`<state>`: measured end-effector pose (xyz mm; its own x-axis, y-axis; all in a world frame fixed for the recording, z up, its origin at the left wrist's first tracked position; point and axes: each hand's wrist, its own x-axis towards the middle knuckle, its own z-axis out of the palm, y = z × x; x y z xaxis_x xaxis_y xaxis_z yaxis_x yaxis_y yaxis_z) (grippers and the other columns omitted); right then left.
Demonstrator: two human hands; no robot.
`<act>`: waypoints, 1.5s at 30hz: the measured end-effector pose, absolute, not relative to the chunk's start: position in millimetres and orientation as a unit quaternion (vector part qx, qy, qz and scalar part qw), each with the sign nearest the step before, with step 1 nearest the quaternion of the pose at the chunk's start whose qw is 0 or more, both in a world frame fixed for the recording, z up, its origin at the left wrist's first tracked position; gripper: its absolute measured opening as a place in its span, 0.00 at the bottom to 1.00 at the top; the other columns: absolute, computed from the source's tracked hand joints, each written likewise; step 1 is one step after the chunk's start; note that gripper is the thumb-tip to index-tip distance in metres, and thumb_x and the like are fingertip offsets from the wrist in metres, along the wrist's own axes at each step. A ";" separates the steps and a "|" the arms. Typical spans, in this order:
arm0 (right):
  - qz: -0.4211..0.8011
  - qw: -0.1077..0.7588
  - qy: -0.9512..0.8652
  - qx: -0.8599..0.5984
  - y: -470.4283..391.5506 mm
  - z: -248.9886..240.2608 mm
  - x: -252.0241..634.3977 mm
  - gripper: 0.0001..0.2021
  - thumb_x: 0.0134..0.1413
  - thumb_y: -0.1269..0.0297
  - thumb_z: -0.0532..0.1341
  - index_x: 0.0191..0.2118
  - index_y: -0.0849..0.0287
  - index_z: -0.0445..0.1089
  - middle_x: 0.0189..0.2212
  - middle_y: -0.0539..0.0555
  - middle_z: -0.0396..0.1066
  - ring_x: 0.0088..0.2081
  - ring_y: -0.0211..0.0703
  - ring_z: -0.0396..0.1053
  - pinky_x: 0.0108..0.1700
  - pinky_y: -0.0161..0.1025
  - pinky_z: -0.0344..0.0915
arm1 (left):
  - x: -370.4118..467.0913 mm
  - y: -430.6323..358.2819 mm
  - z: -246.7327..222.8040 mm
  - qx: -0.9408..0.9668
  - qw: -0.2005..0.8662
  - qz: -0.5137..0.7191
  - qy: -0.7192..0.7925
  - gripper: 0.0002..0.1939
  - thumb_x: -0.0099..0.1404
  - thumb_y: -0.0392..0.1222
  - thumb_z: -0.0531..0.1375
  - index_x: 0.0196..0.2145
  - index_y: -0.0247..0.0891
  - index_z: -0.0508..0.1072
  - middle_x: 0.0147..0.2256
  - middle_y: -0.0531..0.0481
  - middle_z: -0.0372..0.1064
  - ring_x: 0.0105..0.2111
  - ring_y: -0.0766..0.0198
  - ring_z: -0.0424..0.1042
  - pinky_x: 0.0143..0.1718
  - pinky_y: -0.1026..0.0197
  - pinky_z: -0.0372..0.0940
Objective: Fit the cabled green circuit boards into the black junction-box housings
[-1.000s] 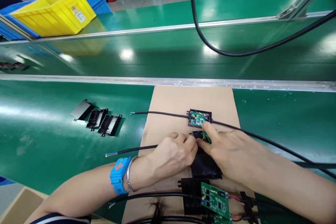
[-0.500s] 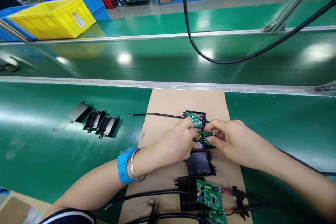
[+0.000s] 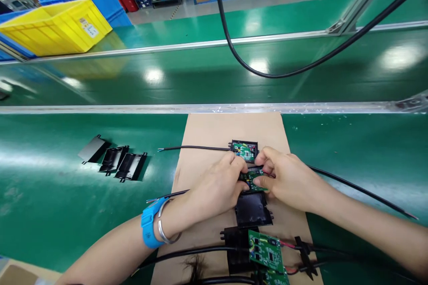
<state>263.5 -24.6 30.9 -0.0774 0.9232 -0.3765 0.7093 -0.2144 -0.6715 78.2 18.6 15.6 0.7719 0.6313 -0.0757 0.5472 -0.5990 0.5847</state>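
Observation:
Between my two hands lies a small green circuit board (image 3: 254, 179), with wires at both ends. My left hand (image 3: 222, 178) pinches its left end, where a black cable comes in. On its right side my right hand (image 3: 276, 171) grips the board and red wires between thumb and fingers. Just beyond, another board sits in an open black plastic case (image 3: 245, 151) with a cable leading left. Nearer me is a black case part (image 3: 253, 209) with nothing in it. Whether the held board rests in a case is hidden by my fingers.
Closer to me, a cabled circuit board (image 3: 265, 249) overlaps a black case, with another board below. Several black case parts (image 3: 130, 167) lie left on the green table. Cardboard (image 3: 200, 133) covers the middle. A yellow bin (image 3: 56, 26) stands beyond; a black cable (image 3: 267, 73) hangs ahead.
The held board has gone from tilted to flatter, lower between my hands. My right fingers have shifted slightly left along it. The whole view has moved a little.

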 end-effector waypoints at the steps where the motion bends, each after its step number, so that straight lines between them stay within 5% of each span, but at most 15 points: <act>1: 0.394 0.143 -0.617 -0.666 -26.3 31.0 263.7 0.08 0.49 0.71 0.61 0.35 0.56 0.62 0.25 0.47 0.68 0.24 0.37 0.66 0.25 0.35 0.59 | 79.4 17.1 16.9 0.892 0.298 0.071 0.332 0.13 0.59 0.35 0.60 0.43 0.36 0.66 0.40 0.47 0.64 0.37 0.60 0.66 0.36 0.58 0.66; 5: 0.379 0.156 -0.621 -0.668 -31.0 29.0 265.4 0.09 0.49 0.72 0.61 0.31 0.55 0.58 0.24 0.46 0.67 0.24 0.37 0.66 0.26 0.35 0.58 | 87.6 11.3 17.7 0.910 0.259 0.058 0.320 0.23 0.58 0.44 0.63 0.51 0.37 0.66 0.43 0.45 0.64 0.41 0.54 0.67 0.41 0.51 0.68; 12: 0.461 0.240 -0.540 -0.662 -40.0 10.8 262.4 0.07 0.54 0.66 0.57 0.32 0.54 0.55 0.21 0.44 0.65 0.23 0.37 0.66 0.24 0.35 0.57 | 92.0 17.2 14.6 0.916 0.245 0.051 0.312 0.22 0.59 0.50 0.65 0.50 0.44 0.70 0.42 0.51 0.66 0.36 0.59 0.71 0.36 0.54 0.70; 19: 0.432 0.223 -0.555 -0.675 -34.9 19.4 263.6 0.11 0.50 0.65 0.62 0.32 0.54 0.55 0.24 0.45 0.66 0.26 0.38 0.66 0.27 0.36 0.60 | 90.4 21.5 18.4 0.932 0.244 0.046 0.264 0.20 0.61 0.44 0.64 0.51 0.42 0.70 0.49 0.52 0.67 0.42 0.59 0.72 0.42 0.55 0.71; 23: 0.357 0.165 -0.615 -0.684 -45.2 41.3 283.0 0.17 0.43 0.62 0.68 0.37 0.53 0.60 0.35 0.48 0.70 0.35 0.41 0.69 0.33 0.38 0.65 | 89.7 18.3 14.4 0.937 0.220 0.055 0.266 0.22 0.62 0.47 0.62 0.53 0.39 0.69 0.50 0.49 0.68 0.41 0.56 0.73 0.42 0.52 0.72; 30: 0.201 0.183 -0.707 -0.653 -85.1 33.7 306.3 0.06 0.62 0.64 0.54 0.41 0.54 0.67 0.34 0.51 0.72 0.33 0.40 0.70 0.34 0.39 0.66 | 89.7 17.5 11.4 0.937 0.208 0.090 0.266 0.24 0.58 0.47 0.66 0.51 0.37 0.71 0.49 0.48 0.69 0.42 0.55 0.74 0.42 0.52 0.73; 35: 0.163 0.263 -0.762 -0.568 -70.8 16.1 294.6 0.06 0.61 0.73 0.55 0.41 0.58 0.68 0.35 0.52 0.72 0.37 0.39 0.69 0.39 0.36 0.66 | 92.0 18.3 13.7 0.939 0.207 0.083 0.262 0.22 0.58 0.45 0.66 0.49 0.37 0.72 0.48 0.48 0.70 0.42 0.56 0.74 0.42 0.52 0.73; 45: 0.182 0.233 -0.789 -0.539 -71.0 15.3 304.2 0.06 0.61 0.72 0.57 0.43 0.60 0.67 0.37 0.54 0.70 0.39 0.38 0.67 0.41 0.35 0.66 | 90.9 18.2 10.8 0.940 0.201 0.092 0.260 0.22 0.59 0.46 0.66 0.50 0.37 0.72 0.48 0.48 0.70 0.42 0.57 0.73 0.43 0.54 0.72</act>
